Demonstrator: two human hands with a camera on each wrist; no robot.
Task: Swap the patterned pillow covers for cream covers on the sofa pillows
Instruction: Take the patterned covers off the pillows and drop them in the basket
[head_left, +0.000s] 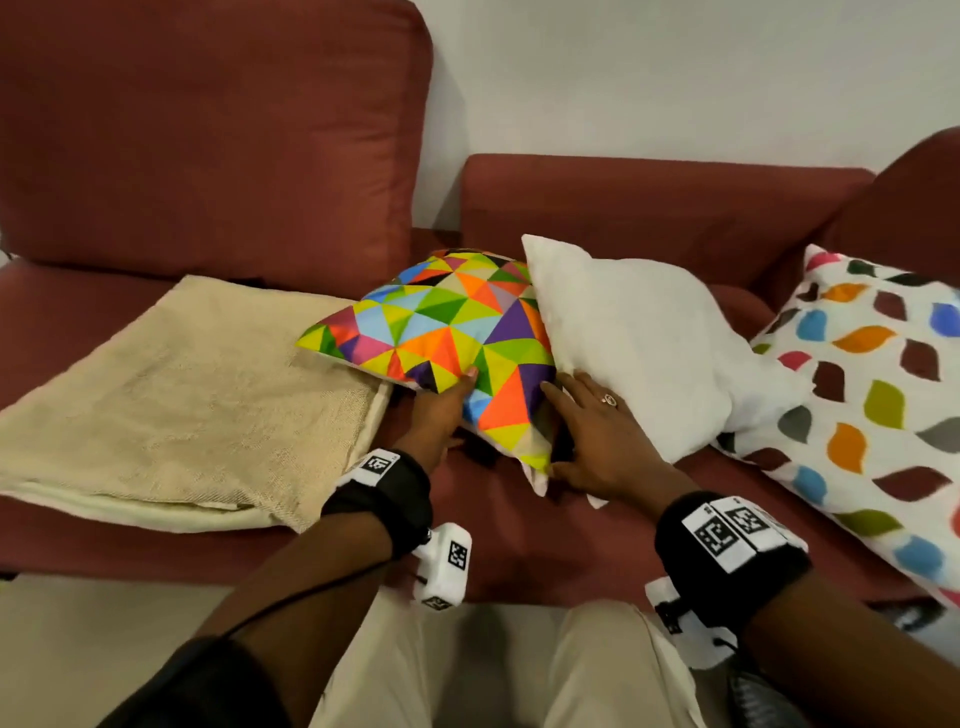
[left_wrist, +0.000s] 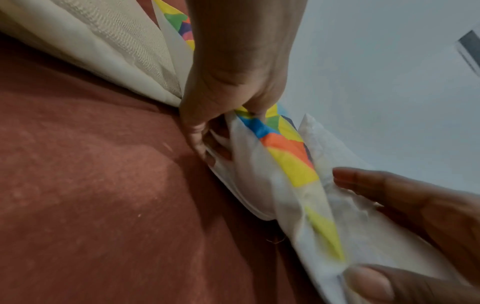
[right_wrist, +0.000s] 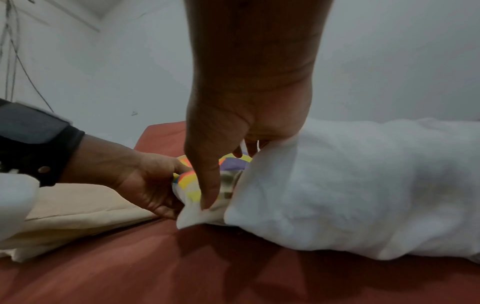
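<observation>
Patterned cover (head_left: 441, 332) pinched in left hand (head_left: 436, 410) grip

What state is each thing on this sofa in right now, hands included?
Triangle-patterned pillow: still covered, lying on the seat, near edge gripped.
Bare white pillow: uncovered, leaning against the patterned one.
Cream covers: empty, lying flat.
Leaf-print pillow: still covered, untouched.
Left hand: grips the patterned pillow's edge.
Right hand: fingers straight, thumb on the pillow's corner.

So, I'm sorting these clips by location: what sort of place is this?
Probably a living room at home: a red-brown sofa against a plain wall, with loose pillows such as a leaf-print pillow on it.
</observation>
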